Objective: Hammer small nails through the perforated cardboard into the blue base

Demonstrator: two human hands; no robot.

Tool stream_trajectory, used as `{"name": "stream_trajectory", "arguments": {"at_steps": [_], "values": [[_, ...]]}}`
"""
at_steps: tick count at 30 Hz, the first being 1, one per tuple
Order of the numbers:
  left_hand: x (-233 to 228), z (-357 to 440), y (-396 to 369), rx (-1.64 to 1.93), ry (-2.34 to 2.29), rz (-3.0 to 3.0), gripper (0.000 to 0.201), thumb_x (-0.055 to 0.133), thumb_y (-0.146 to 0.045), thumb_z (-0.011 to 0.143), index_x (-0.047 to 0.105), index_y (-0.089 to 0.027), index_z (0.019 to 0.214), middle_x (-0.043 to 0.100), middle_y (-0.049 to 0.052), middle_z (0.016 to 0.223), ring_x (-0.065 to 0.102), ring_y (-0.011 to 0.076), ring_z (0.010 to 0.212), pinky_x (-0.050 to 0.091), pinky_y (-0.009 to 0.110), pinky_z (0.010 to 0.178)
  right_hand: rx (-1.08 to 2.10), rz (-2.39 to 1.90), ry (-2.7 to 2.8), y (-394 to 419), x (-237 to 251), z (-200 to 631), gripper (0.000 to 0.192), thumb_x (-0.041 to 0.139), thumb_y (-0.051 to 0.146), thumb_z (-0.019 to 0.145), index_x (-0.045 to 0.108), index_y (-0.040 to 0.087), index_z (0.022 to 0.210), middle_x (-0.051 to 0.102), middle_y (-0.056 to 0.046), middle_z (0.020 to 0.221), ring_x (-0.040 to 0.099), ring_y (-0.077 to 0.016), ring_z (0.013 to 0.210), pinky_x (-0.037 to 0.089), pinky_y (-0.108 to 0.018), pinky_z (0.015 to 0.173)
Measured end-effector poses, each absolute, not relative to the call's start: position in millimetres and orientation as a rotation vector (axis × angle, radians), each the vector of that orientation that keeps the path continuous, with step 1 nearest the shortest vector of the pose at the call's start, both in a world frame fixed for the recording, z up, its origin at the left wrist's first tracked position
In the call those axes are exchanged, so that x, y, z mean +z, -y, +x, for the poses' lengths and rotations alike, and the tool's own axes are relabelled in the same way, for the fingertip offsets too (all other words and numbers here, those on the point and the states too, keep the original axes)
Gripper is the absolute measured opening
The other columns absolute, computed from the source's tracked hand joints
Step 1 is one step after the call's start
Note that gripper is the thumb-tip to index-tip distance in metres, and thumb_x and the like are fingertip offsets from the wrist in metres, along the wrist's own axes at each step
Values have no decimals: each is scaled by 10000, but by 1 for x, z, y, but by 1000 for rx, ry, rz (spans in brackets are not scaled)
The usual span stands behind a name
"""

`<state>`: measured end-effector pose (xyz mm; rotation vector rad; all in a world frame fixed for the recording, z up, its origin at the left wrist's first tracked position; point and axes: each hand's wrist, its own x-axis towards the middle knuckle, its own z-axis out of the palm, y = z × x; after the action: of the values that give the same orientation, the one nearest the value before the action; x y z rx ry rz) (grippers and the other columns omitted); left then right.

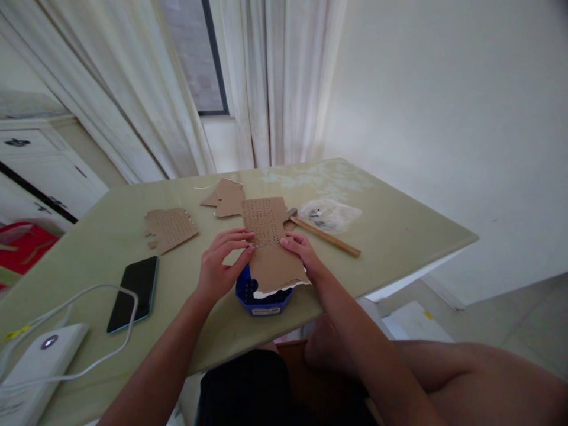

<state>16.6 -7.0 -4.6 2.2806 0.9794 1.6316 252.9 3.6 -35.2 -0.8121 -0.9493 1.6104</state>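
A: What's nearest?

B: A dark-clad lap, then the front edge of the desk [381, 228]. At the near left lies a white device [53, 361] with a looping white cable [97, 286].

A: And right in front of the person?

B: A blue tub [261, 305] near the edge, with dark round pieces inside. The cardboard sheet [274, 261] extends over it, torn edge nearest; its far half carries rows of small dark marks.

A: How are the hands?

B: The right grip [304, 251] is clamped on the sheet's right edge, thumb on top. The left grip [222, 260] touches the left edge, thumb and forefinger tips apart; I can't tell whether it pinches the board.

A: Off to the left?

B: A phone [133, 294], dark screen up, and beyond it a second cardboard piece [171, 229], also marked in rows.

A: To the right?

B: A hammer [328, 237], wooden handle slanting towards us, with a clear plastic bag [331, 215] just behind.

A: Farther still?

B: Cardboard scraps [229, 198] past the sheet, then pale curtains [248, 71] either side of a window [189, 53].
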Motion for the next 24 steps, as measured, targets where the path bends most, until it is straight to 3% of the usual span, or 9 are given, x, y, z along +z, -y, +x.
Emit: {"name": "stream_trajectory", "arguments": {"at_steps": [9, 14, 20, 24], "values": [[-5, 11, 11, 1644, -931, 2484, 111, 684, -154, 1062, 756, -221, 1113, 863, 70, 1212, 801, 225, 1199, 616, 379, 1065, 1640, -836, 1000, -3, -36, 252, 487, 986, 550, 717, 872, 174, 1005, 843, -58, 858, 734, -169, 654, 526, -250, 602], [-7, 14, 15, 1654, -1044, 2493, 149, 623, -229, 1109, 769, -221, 1141, 867, 60, 1050, 796, 198, 965, 621, 331, 911, 1623, -811, 1014, -3, -37, 250, 453, 1007, 505, 710, 870, 189, 1006, 855, -50, 912, 745, -167, 679, 518, -243, 601], [-12, -2, -3, 1788, -1399, 2018, 249, 567, -430, 1116, 684, -210, 1116, 831, 99, 1124, 779, 235, 1044, 603, 382, 944, 1594, -779, 982, -6, -36, 252, 483, 1004, 531, 704, 859, 197, 1021, 851, -49, 893, 755, -183, 697, 550, -264, 629], [-25, -26, -31, 1201, -1913, 1946, 323, 587, -491, 1021, 747, -210, 1009, 816, 92, 920, 763, 273, 850, 582, 392, 810, 1562, -758, 926, -7, -35, 254, 504, 1005, 550, 696, 847, 217, 1041, 853, -39, 904, 766, -188, 726, 586, -283, 688]]}}
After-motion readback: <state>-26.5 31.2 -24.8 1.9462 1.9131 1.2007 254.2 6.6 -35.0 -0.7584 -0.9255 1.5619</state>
